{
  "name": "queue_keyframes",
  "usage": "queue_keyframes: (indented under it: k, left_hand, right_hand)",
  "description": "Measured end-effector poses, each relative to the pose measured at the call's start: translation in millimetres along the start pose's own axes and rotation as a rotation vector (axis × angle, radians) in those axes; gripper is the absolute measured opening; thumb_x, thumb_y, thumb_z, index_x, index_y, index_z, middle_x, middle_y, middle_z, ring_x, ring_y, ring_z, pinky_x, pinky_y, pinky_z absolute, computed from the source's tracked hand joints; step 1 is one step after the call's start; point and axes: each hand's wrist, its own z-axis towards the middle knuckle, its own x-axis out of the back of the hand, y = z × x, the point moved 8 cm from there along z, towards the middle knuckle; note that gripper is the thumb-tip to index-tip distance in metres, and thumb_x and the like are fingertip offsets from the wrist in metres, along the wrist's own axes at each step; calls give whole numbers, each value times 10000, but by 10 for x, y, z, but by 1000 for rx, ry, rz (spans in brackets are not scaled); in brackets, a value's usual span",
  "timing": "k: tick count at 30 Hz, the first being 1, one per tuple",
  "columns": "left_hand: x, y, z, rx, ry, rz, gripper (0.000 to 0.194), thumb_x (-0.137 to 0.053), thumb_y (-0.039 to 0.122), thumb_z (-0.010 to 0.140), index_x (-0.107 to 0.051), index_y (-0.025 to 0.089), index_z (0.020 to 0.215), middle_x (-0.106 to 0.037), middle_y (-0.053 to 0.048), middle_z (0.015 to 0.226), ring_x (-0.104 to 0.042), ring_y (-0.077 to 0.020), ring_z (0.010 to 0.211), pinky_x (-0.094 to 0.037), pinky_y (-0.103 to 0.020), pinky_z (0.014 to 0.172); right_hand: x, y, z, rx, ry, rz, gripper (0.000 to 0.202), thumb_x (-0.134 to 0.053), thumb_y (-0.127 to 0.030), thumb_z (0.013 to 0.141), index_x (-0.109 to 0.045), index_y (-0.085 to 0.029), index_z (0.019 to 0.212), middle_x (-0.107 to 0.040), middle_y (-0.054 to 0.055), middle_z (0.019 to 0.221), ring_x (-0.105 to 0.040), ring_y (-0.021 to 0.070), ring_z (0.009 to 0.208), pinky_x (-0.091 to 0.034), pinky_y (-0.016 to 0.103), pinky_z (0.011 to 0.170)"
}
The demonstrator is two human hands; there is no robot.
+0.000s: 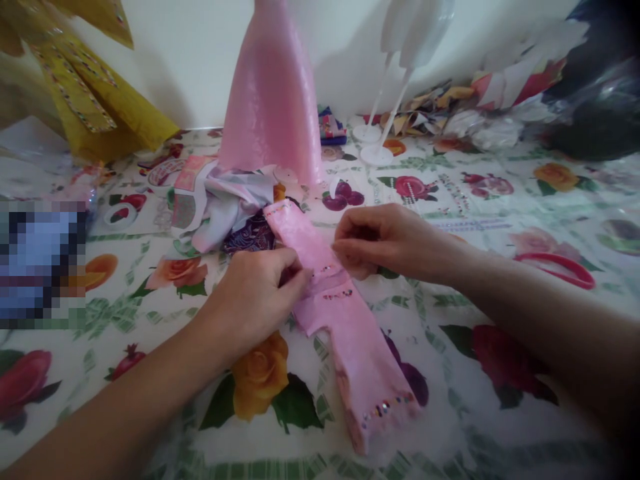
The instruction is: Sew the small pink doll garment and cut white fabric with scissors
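Note:
A pink piece of doll clothing lies across the middle of the table, with rows of coloured beads or sequins at both ends and along its centre opening. My left hand is closed at its left side, thumb and forefinger pinching the cloth near the beaded centre. Just off the opposite edge, my right hand is closed in a pinch. Whatever its fingertips hold, if anything, is too small to make out. Behind my left hand lie crumpled pale cloth and a dark patterned cloth.
A tall pink doll skirt stands at the back, with a yellow beaded garment to its left. White stands are right of it. Fabric scraps and plastic bags line the back right. A red ring lies at right on the flowered tablecloth.

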Motion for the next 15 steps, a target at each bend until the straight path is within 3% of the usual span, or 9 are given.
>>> queue_keyframes:
  k: [3, 6, 13, 15]
  left_hand:
    - [-35, 3, 24, -14, 5, 11, 254, -534, 356, 847, -607, 198, 662, -604, 9, 598, -478, -128, 535, -296, -269, 547]
    - [-56, -26, 54, 1, 5, 47, 256, -556, 365, 832, -548, 199, 638, -590, 3, 600, -481, -135, 545, -293, -273, 545]
    - [-33, -52, 67, -2, -17, 28, 259, -572, 379, 833, -530, 199, 651, -564, 9, 597, -483, -141, 554, -299, -275, 542]
    - [-28, -56, 53, 3, -28, -4, 256, -562, 375, 838, -537, 198, 654, -570, 9, 602, -492, -142, 559, -303, -277, 548]
  right_hand:
    - [-30, -14, -8, 5, 33, -293, 149, -629, -291, 844, -572, -188, 753, -596, -27, 646, -506, 104, 586, -336, 256, 570]
    - [-47, -5, 3, -26, 34, -435, 168, -645, -310, 832, -562, -193, 743, -592, -25, 663, -468, 105, 582, -287, 264, 555]
    - [-38, -9, 21, -64, -95, -272, 240, -587, -384, 874, -547, -187, 744, -617, -13, 644, -511, 108, 579, -311, 254, 549]
    - [-39, -23, 18, -64, -82, -270, 259, -581, -413, 878, -552, -187, 754, -618, -11, 652, -511, 111, 588, -312, 255, 553]
